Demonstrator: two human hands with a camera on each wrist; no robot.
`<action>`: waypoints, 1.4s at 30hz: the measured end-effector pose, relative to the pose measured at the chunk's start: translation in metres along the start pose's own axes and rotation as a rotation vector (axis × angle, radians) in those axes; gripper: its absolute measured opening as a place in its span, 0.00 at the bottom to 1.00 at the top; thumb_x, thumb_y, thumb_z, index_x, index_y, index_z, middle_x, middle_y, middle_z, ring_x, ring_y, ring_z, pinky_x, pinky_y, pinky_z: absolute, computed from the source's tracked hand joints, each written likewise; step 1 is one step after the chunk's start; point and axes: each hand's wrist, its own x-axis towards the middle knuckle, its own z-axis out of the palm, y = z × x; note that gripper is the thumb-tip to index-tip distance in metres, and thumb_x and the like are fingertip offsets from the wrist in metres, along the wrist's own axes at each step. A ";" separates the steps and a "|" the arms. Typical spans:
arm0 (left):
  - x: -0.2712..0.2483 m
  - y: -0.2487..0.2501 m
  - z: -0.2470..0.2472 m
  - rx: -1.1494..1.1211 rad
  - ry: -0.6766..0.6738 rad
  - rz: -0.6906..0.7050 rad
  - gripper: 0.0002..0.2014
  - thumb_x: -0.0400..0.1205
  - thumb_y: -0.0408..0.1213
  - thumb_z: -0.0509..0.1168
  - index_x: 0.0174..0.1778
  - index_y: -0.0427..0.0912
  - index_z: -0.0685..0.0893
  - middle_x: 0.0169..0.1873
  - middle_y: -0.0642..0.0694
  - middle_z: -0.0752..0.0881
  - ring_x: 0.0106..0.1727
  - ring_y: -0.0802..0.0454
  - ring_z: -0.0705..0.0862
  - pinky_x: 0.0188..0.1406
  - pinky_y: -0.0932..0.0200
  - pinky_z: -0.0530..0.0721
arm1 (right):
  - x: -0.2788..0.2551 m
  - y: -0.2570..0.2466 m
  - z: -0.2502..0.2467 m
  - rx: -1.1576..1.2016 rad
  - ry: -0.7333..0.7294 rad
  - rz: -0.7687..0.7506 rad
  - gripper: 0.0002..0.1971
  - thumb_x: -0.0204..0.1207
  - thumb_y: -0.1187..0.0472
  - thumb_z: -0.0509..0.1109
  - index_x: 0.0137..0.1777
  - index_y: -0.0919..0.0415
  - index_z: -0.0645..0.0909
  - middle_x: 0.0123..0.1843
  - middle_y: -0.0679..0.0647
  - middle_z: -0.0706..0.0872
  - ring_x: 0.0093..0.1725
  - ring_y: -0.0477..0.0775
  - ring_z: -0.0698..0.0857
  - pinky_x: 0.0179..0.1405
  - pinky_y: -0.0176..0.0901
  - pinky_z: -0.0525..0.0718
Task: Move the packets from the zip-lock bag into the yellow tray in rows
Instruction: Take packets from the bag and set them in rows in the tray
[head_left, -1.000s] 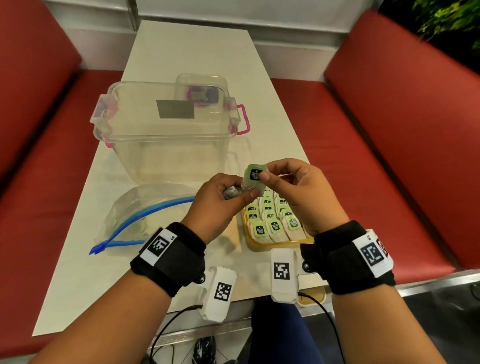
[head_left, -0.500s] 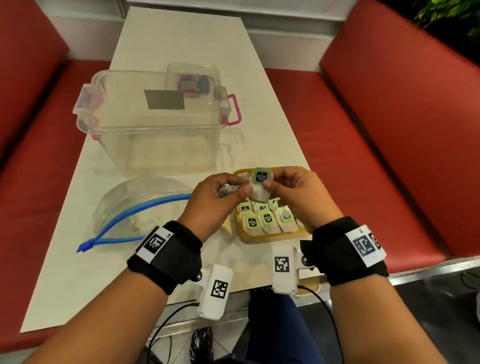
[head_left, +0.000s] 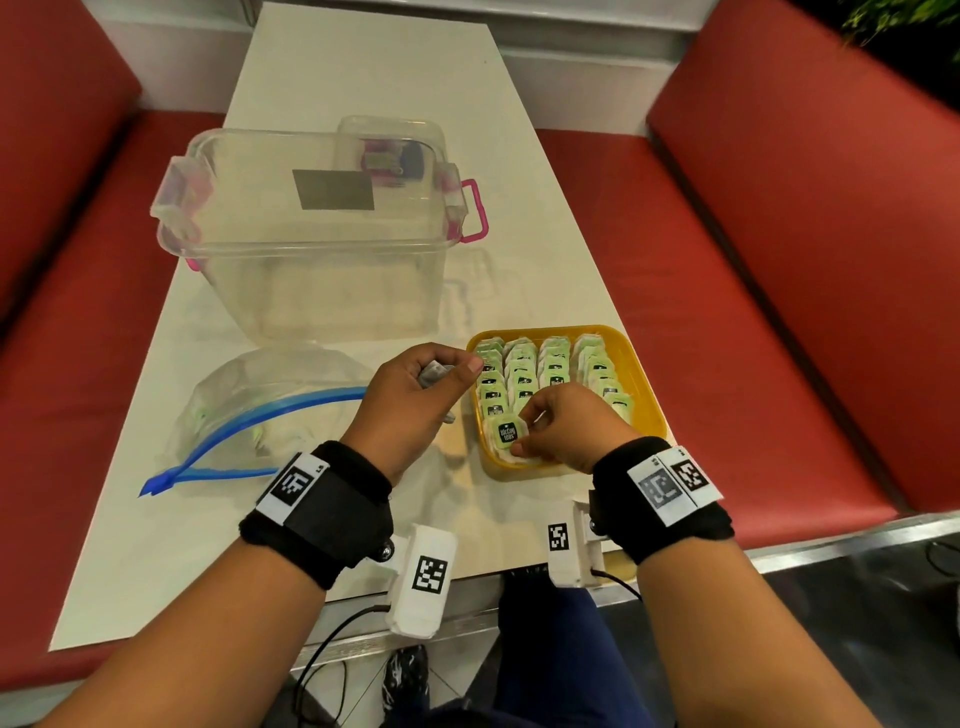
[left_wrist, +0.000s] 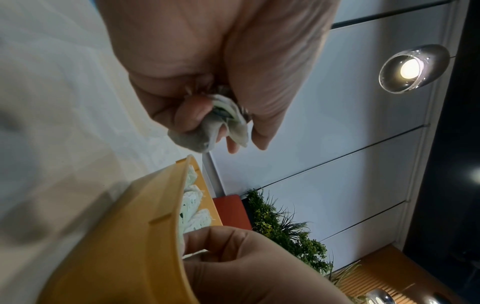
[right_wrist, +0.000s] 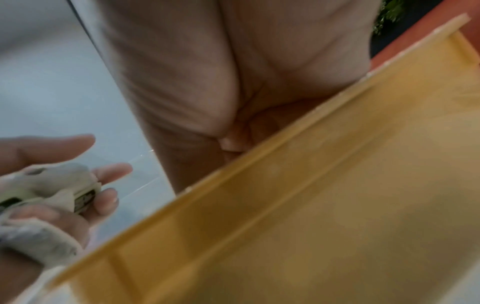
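Note:
The yellow tray (head_left: 641, 384) sits at the table's near right edge, holding several rows of green-labelled packets (head_left: 522, 371). My right hand (head_left: 566, 431) is low inside the tray's near left corner and pinches one packet (head_left: 506, 434) at the front of the left row. My left hand (head_left: 415, 395) hovers just left of the tray, fingers curled round a small bunch of packets (left_wrist: 223, 121), which also show in the right wrist view as packets (right_wrist: 52, 185). The zip-lock bag (head_left: 260, 415) with its blue seal lies open on the table to the left.
A clear lidded storage box (head_left: 311, 234) with pink latches stands behind the bag and tray. Red bench seats (head_left: 727, 260) flank the narrow white table (head_left: 363, 78). The tray lies close to the table's right edge.
My right hand has carried the packet from chest height, where both hands met, down into the tray's near left corner. The left hand has stayed beside the tray with its bunch.

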 end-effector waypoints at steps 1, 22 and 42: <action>0.000 0.000 0.000 -0.014 0.002 -0.013 0.04 0.80 0.43 0.70 0.44 0.47 0.87 0.28 0.61 0.82 0.33 0.57 0.80 0.23 0.72 0.74 | 0.000 -0.001 0.001 -0.012 0.004 -0.003 0.14 0.63 0.58 0.84 0.44 0.55 0.83 0.33 0.47 0.82 0.32 0.47 0.79 0.28 0.36 0.72; -0.002 0.026 -0.011 -0.487 0.005 -0.127 0.10 0.84 0.29 0.61 0.59 0.41 0.80 0.46 0.42 0.81 0.40 0.54 0.90 0.24 0.66 0.78 | -0.030 -0.059 -0.014 0.531 0.070 -0.325 0.15 0.68 0.65 0.81 0.53 0.61 0.84 0.41 0.59 0.91 0.38 0.49 0.88 0.47 0.51 0.88; 0.004 0.017 -0.015 -0.110 0.137 -0.010 0.08 0.83 0.33 0.63 0.47 0.45 0.87 0.37 0.50 0.82 0.33 0.58 0.77 0.26 0.63 0.71 | -0.027 -0.043 -0.019 0.829 0.161 -0.253 0.02 0.79 0.69 0.69 0.48 0.64 0.83 0.47 0.67 0.89 0.41 0.53 0.90 0.41 0.46 0.85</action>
